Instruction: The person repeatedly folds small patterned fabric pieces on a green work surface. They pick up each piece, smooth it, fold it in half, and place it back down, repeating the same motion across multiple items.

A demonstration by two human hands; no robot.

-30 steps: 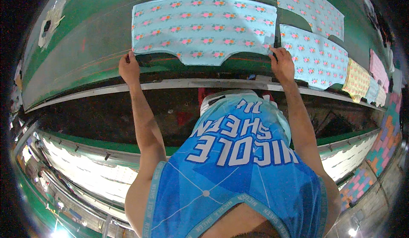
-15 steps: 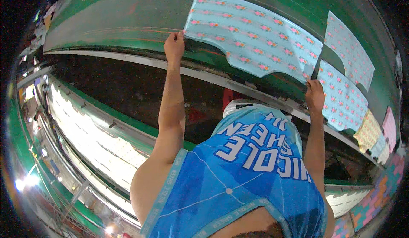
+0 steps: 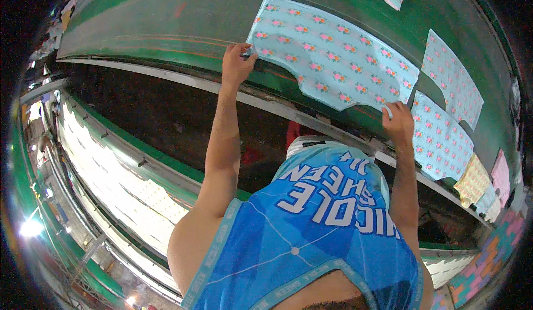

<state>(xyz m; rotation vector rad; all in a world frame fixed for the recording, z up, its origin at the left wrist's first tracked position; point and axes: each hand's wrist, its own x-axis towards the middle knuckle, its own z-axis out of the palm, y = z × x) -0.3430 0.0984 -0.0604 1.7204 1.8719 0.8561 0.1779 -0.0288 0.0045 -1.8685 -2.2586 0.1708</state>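
Judged by the pose, probably in the middle of settling the pale blue floral panel (image 3: pixel 336 51) flat on the green table (image 3: pixel 166 29). Best done by working both near corners together: keep light, even tension between left hand (image 3: pixel 237 64) and right hand (image 3: pixel 398 124), lower without dragging, and square the long far edge before letting go. Watch for ripples; smooth outward from the middle, with no pulling at the curved cut-outs, likely the easiest part to distort. Leave the narrow gap to the neighbouring blue panel (image 3: pixel 444 135) on the right, with no overlapping.

Left hand at the near left corner, thumb and index finger parted, apparently not clamped on cloth. Right hand at the near right corner, fingers curled in at the edge; cannot tell a firm pinch from a light touch.

Floral panel at the near side of the table, just beyond the pale rail (image 3: pixel 272 107). Pale blue ground with rows of small pink and orange flowers and green leaves. Long, nearly straight far edge; near edge cut into two curves, with a broad tongue between. Mostly smooth and flat, with shadow across part of it.
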